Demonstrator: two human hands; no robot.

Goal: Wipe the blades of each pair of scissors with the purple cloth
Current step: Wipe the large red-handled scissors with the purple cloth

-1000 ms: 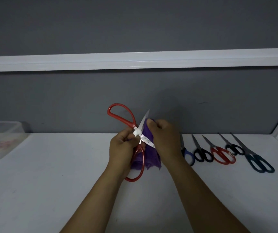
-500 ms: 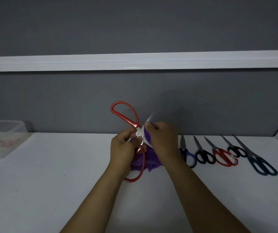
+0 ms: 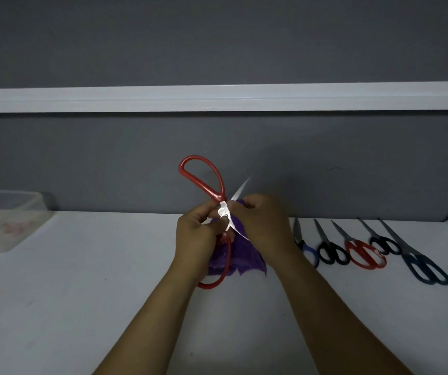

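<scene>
- Got the big red scissors held up over the middle of the counter, nearer its back edge, blades splayed open.
- Pinching right at the pivot with the left grip, curled round the metal, one red loop up top and the other down below.
- Bunched round the purple cloth with the right grip, squeezing it onto one blade, loose end dangling toward the counter.
- Probably stiff and a bit hefty, slick steel and sharp edges, so better to hold at the pivot or loops and wipe along the flat, away from the edge.
- Soft floppy cloth, so worth keeping plenty of folds between skin and steel.
- Also five more pairs lined up toward the back right corner, looking untouched, so likely early days.
</scene>
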